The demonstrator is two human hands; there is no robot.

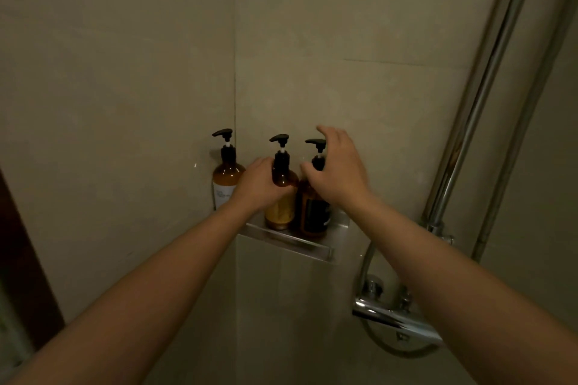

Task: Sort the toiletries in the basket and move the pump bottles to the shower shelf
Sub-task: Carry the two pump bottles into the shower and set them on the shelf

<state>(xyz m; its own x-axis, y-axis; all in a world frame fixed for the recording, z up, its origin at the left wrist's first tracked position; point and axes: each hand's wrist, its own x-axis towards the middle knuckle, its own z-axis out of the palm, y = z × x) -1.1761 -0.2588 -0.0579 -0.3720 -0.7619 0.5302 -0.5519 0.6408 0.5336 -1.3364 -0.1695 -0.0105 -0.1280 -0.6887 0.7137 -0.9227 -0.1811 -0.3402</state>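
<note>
Three amber pump bottles with black pumps stand on the metal corner shower shelf. The left bottle has a white label and stands by the wall corner, untouched. My left hand is wrapped around the middle bottle, which has a yellow label. The right bottle carries a dark label. My right hand hovers over the right bottle's pump with fingers spread; the hand hides the pump's far side, so contact is unclear.
Beige tiled walls meet in a corner behind the shelf. A chrome shower rail runs up on the right, with a chrome mixer tap and hose below it. A dark door edge stands at the left.
</note>
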